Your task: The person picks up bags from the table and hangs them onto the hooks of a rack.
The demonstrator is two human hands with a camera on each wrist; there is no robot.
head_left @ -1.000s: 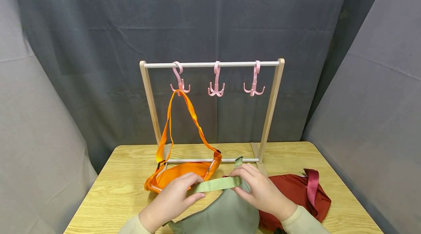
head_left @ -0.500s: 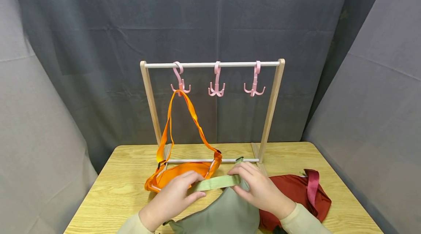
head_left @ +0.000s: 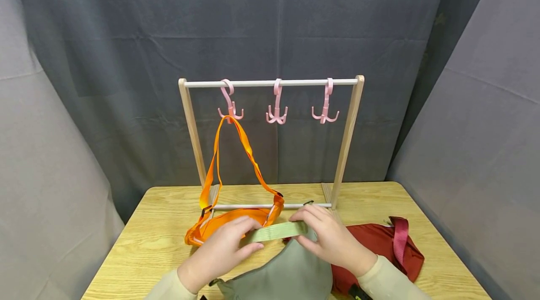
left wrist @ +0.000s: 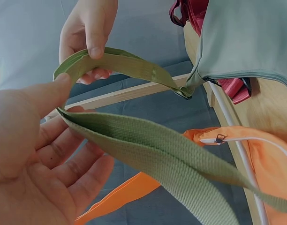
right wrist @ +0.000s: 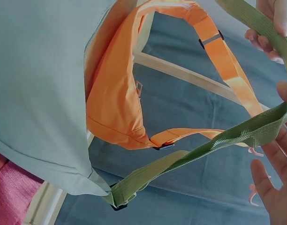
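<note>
Barely shifted in a second | left hand [head_left: 222, 249] and right hand [head_left: 331, 240] pinch green strap [head_left: 276, 231] between them; so it stays off the pink hooks [head_left: 277, 103] | green bag [head_left: 287, 272] partly covers red bag [head_left: 373, 239]; table [head_left: 156, 225] contact unclear

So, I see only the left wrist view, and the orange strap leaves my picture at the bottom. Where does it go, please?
Observer: In the head view, the orange strap hangs from the left pink hook.

Operator: Thank you. Are there other hooks?

Observer: Yes, a middle hook and a right hook are on the same bar.

Operator: And the red bag, of which I see only parts?

Observer: Its body shows to the right of the green bag.
</note>
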